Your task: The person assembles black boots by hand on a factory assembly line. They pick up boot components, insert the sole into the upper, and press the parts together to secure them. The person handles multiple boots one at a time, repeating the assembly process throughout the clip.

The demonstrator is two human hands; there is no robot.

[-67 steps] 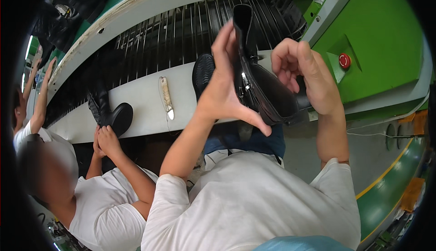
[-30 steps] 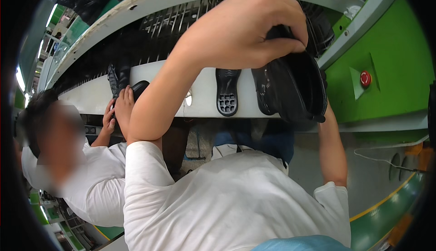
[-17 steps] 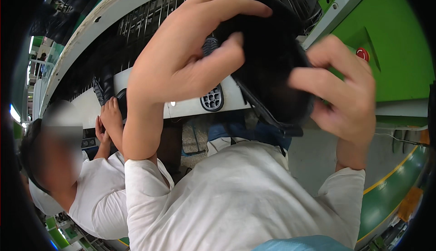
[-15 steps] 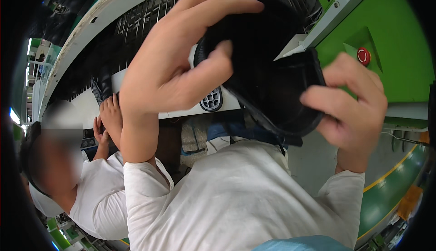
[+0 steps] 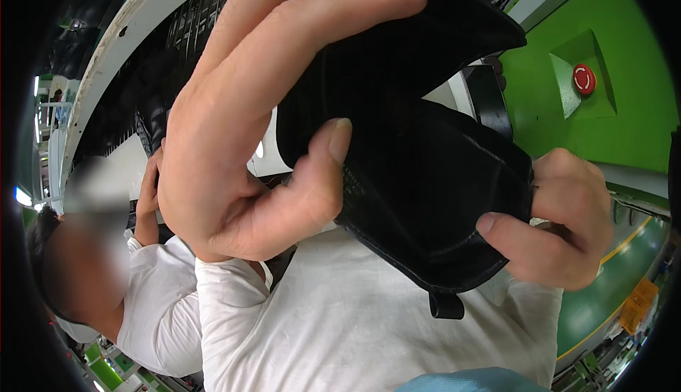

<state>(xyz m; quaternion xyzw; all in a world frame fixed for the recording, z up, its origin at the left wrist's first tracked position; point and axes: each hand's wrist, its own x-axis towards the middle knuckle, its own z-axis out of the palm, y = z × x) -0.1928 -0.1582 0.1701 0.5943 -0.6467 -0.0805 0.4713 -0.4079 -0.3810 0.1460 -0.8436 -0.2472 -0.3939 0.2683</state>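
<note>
A black boot [image 5: 433,172] is held up close in front of me, its wide opening spread so that the dark inside shows. A small black pull loop [image 5: 447,305] hangs from its lower rim. My left hand [image 5: 241,122] is curved around the boot's left side, the thumb against the inner surface and the fingers stretched over the upper part. At the right, my right hand [image 5: 567,229] pinches the rim between thumb and fingers. The boot's outside and sole are mostly hidden.
A green machine panel [image 5: 624,30] with a red stop button [image 5: 584,80] stands at the right. Metal bars [image 5: 195,37] line the bench behind my left hand. At the left, a co-worker in a white shirt [image 5: 159,307] has a hand [image 5: 147,193] by a black shoe [image 5: 151,126].
The boot has come nearer and lower, its opening turned more toward me. My left thumb has moved down along it; my right hand has lowered with the rim.
</note>
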